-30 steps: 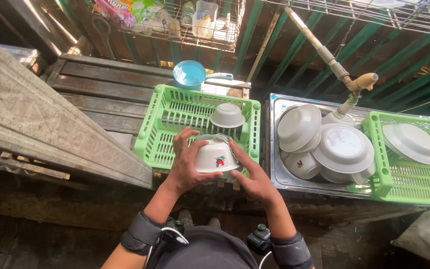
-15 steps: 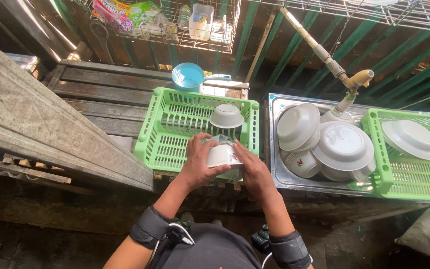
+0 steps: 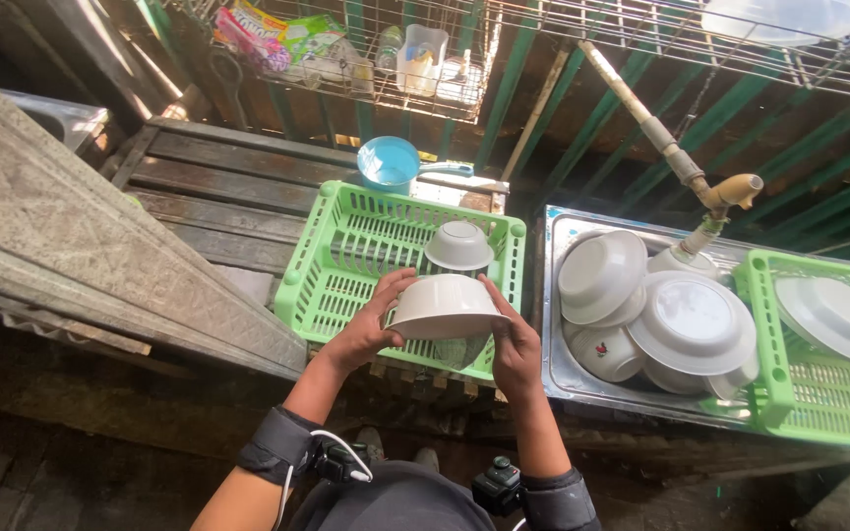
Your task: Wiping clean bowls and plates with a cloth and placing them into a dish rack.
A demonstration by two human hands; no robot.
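Both my hands hold a white bowl (image 3: 445, 303), turned mouth down, over the near right corner of a green plastic basket (image 3: 346, 258). My left hand (image 3: 371, 329) grips its left rim and my right hand (image 3: 514, 344) its right side. A second white bowl (image 3: 458, 244) lies upside down inside the basket, just beyond the held one. Something shiny shows under the held bowl, unclear what.
A metal sink (image 3: 555, 295) on the right holds several white bowls and plates (image 3: 691, 323) under a tap (image 3: 730, 192). Another green basket (image 3: 819, 393) with a white plate (image 3: 835, 317) sits at far right. A blue ladle (image 3: 392, 162) rests on the wooden bench (image 3: 218, 187). A wire rack (image 3: 366, 59) hangs behind.
The bowl has been turned over in my hands, from showing its side and pattern to mouth down, and lowered toward the basket.
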